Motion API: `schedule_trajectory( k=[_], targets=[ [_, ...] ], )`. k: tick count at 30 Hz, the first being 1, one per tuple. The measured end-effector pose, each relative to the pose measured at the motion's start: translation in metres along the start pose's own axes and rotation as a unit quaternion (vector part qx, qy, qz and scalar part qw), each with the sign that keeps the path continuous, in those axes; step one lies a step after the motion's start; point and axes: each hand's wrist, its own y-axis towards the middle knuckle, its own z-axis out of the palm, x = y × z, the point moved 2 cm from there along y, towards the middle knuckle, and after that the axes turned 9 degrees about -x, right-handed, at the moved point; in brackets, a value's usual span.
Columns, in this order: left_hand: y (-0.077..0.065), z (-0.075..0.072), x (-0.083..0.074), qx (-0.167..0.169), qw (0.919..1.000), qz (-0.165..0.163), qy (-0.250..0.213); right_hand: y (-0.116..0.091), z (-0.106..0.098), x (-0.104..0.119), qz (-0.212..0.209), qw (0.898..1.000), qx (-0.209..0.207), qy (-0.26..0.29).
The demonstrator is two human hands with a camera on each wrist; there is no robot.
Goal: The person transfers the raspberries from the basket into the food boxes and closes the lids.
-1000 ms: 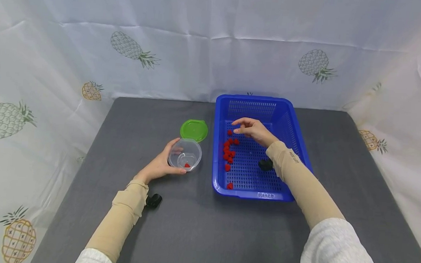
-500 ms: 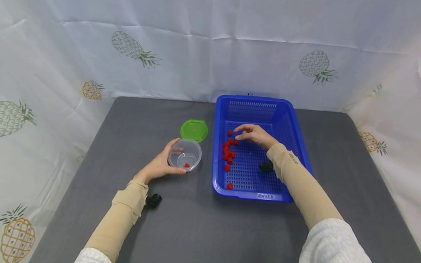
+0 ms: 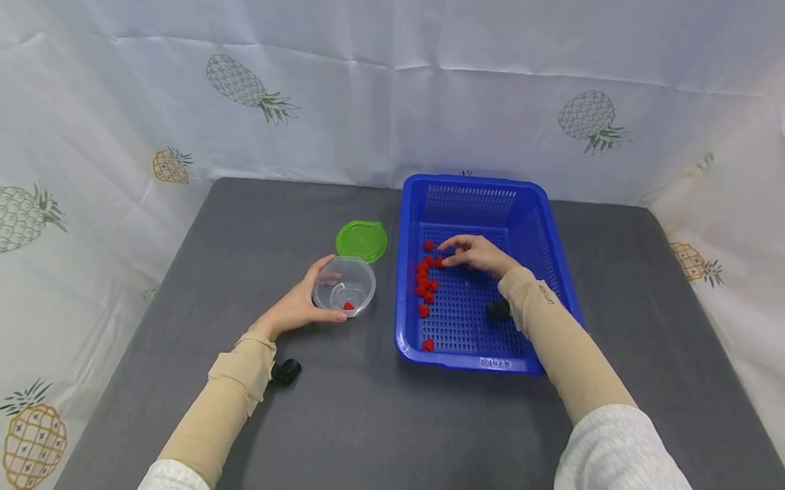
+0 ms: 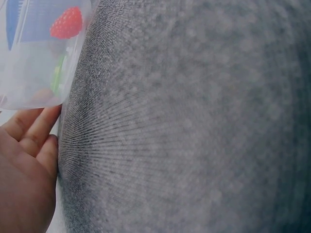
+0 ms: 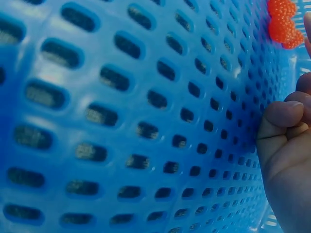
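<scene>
My left hand (image 3: pixel 297 307) holds a clear plastic tub (image 3: pixel 365 289) by its side, fingers behind and thumb at the front. One red raspberry (image 4: pixel 67 23) lies in the tub. Over the floor of a blue basket (image 3: pixel 456 362), my right hand (image 3: pixel 479 254) reaches down with index finger and thumb apart. Its thumb tip is close to a raspberry (image 3: pixel 439 262); whether they touch I cannot tell. The other right fingers are curled in the right wrist view. Several more raspberries (image 3: pixel 422 274) lie along the basket's left side, some clustered together.
A green round lid (image 3: pixel 362 235) lies on the grey table (image 3: pixel 351 439) behind the tub. The basket's raised walls surround my right hand. A white pineapple-print curtain (image 3: pixel 401 124) hangs behind and at both sides. Black wrist-worn devices (image 3: pixel 285 372) show under both wrists.
My right hand has lowered slightly within the basket, and its thumb has come down beside one raspberry. The left hand and tub have stayed put.
</scene>
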Motion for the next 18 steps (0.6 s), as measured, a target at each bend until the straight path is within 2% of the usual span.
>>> schedule_trajectory(
  k=[5,13,18],
  targets=[
    [0.0001,0.0001,0.0019,-0.001,1.0,0.002,-0.003,-0.0019,-0.0003,-0.0002,0.001,1.0,0.016,0.009],
    [-0.0005,-0.0001,0.0012,0.0,1.0,0.003,-0.003,0.0034,0.0027,-0.0051,-0.023,0.997,0.017,-0.067],
    [-0.0008,-0.0007,-0.0005,0.0,1.0,0.004,0.001,0.0039,0.0039,-0.0045,-0.027,0.997,0.015,-0.075]
  ],
)
